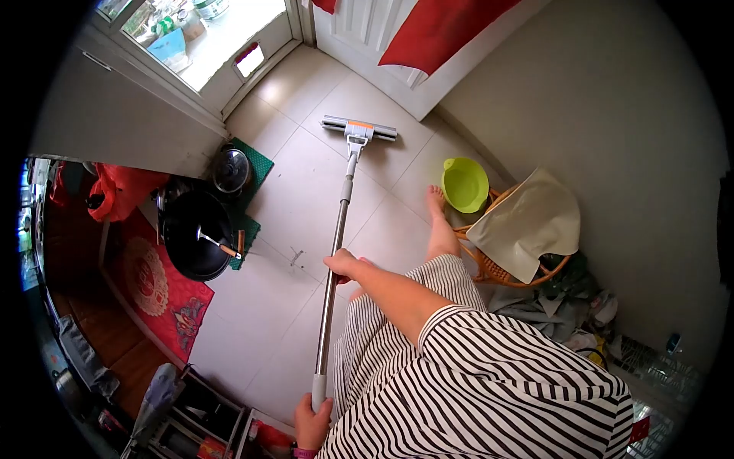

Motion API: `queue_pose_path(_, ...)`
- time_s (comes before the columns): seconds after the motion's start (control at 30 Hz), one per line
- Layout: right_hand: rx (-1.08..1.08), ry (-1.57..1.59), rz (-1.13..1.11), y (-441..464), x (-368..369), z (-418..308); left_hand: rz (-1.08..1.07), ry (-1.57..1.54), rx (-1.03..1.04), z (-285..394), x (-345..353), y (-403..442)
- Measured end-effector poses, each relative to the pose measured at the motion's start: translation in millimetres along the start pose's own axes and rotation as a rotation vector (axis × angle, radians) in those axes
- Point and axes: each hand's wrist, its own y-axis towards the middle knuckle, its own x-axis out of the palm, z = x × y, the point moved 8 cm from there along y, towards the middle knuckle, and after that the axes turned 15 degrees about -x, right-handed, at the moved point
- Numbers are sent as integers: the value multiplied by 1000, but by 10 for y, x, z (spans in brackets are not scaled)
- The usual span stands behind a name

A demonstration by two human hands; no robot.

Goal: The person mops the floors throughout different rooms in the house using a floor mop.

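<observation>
clock taken with 12 at the top of the view. mop (341, 226): pole axis runs from about 6 to just past 12. right hand (348, 266): fingers wrapped round the bare metal of the pole, partway along. left hand (312, 424): at 6 to 7 o'clock from the right, fingers closed round the grey grip (319, 385) at the near end. mop head (359, 130): on the floor (302, 180) at 12 from both hands; right hand nearer. head's long axis roughly 9 to 3, across the pole. basin (466, 187) at 2 from the right hand, wok (183, 229) at 9 to 10, both apart from the mop.
</observation>
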Motion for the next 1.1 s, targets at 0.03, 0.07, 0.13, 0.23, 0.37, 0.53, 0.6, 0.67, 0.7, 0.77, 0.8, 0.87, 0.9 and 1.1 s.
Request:
queue_pose_path(0.03, -9, -4, 4, 14, -5, 10, 0, 3, 4, 14, 5, -10)
queue_pose_path(0.07, -7, -6, 3, 37, -1, 23, -1, 7, 7, 21, 0, -11)
queue_pose_path(0.13, -42, 8, 35, 93, -32, 32, 11, 38, 67, -28, 23, 31)
queue_pose_path(0.23, -37, 61, 205, 156, -136, 81, 37, 83, 147, -131, 119, 119)
queue_pose_path(0.37, -54, -99, 240, 13, -263, 86, -46, 97, 61, -258, 326, 73)
queue_pose_path(0.53, -15, -169, 193, -94, -253, 267, -146, 280, -244, -397, 509, -39)
queue_pose_path(0.6, -49, -217, 213, -194, -153, 365, -62, 283, -182, -611, 480, -118)
queue_pose_path(0.67, -47, -197, 194, -444, 77, 581, -33, 277, -171, -1036, 439, -245)
queue_pose_path(0.7, -47, -244, 191, -568, 211, 698, -21, 270, -187, -1134, 365, -329)
queue_pose_path(0.77, -12, -222, 133, -802, 528, 1134, 39, 219, -173, -1241, 254, -775)
queue_pose_path(0.8, -49, -293, 121, -1001, 668, 1210, 68, 196, -162, -1263, 209, -1035)
queue_pose_path(0.87, 61, -161, 9, -1387, 981, 1311, 112, 158, -144, -1314, 121, -1346)
queue_pose_path(0.9, 75, -107, -49, -1505, 1143, 1396, 168, 128, -144, -1485, 43, -1393)
queue_pose_path(1.1, 156, 236, -46, -2230, 1150, 1394, 205, 158, -70, -1756, -70, -1796)
